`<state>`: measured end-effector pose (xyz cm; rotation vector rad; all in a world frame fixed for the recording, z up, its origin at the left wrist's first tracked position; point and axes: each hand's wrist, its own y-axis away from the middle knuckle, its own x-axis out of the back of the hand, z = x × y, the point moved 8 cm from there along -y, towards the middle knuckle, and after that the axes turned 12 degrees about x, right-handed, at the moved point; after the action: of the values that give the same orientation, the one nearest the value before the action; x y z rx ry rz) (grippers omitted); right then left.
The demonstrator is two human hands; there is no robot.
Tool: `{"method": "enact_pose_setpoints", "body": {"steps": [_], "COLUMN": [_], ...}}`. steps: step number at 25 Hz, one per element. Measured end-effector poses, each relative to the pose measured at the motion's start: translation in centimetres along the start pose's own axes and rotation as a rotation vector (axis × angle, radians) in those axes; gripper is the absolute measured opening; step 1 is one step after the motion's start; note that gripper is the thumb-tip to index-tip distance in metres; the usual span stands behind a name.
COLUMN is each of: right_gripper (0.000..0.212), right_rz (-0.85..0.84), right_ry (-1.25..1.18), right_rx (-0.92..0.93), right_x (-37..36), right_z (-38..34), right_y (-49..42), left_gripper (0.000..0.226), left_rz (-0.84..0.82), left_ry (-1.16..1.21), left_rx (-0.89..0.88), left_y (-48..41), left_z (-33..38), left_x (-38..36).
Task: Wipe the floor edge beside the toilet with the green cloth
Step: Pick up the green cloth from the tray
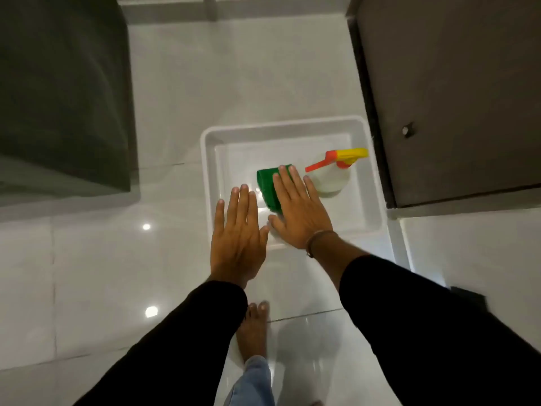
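I count two hands, one tray, one cloth, one spray bottle and one bare foot. Taking the white tray (292,126) as my landmark: it sits on the glossy white floor (87,273), and inside it lie the green cloth (268,186) and the spray bottle (330,178).

My left hand (238,238) hangs over the tray's near-left corner, fingers straight and spread flat, holding nothing. My right hand (298,212) is over the tray's middle, also flat and spread wide, palm down, its fingers above the cloth's right part; I cannot tell whether they touch it. A thin bracelet (320,240) circles that wrist. Both arms wear black sleeves (409,317).

Edges: a dark door (453,98) with a small metal knob (407,130) stands just beside the tray's right rim, so there is little room on that side. A dark block (58,92) stands well left of the tray, with a broad strip of bare tile between them. Beyond the tray's far rim the floor runs open up to a pale ledge (234,7). On the near side the tile is open too, apart from my bare foot (253,332) below the left hand, with a blue trouser hem (257,373) nearer still.

The cloth is bright green, folded into a thick narrow pad, lying at a slant in the tray's centre, just left of the bottle. The bottle is white with an orange trigger and a yellow nozzle pointing towards the door.
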<state>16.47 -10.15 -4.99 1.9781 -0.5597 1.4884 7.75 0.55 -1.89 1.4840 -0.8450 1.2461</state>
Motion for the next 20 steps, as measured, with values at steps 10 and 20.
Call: {"method": "enact_pose_setpoints", "body": {"steps": [10, 20], "right_gripper": [0.070, 0.052], "right_rz": [-0.006, 0.211], "right_ry": [0.090, -0.063], "right_rx": [0.075, 0.145], "right_x": [-4.9, 5.3], "right_z": [1.9, -3.2], "right_y": [-3.9, 4.3], "left_gripper": [0.073, 0.072], "left_rz": [0.013, 0.034], "left_ry": [0.073, 0.091], "left_rx": [0.018, 0.026], "left_y": [-3.6, 4.8], "left_z": [-0.2, 1.1], "left_x": [-4.6, 1.2]}}
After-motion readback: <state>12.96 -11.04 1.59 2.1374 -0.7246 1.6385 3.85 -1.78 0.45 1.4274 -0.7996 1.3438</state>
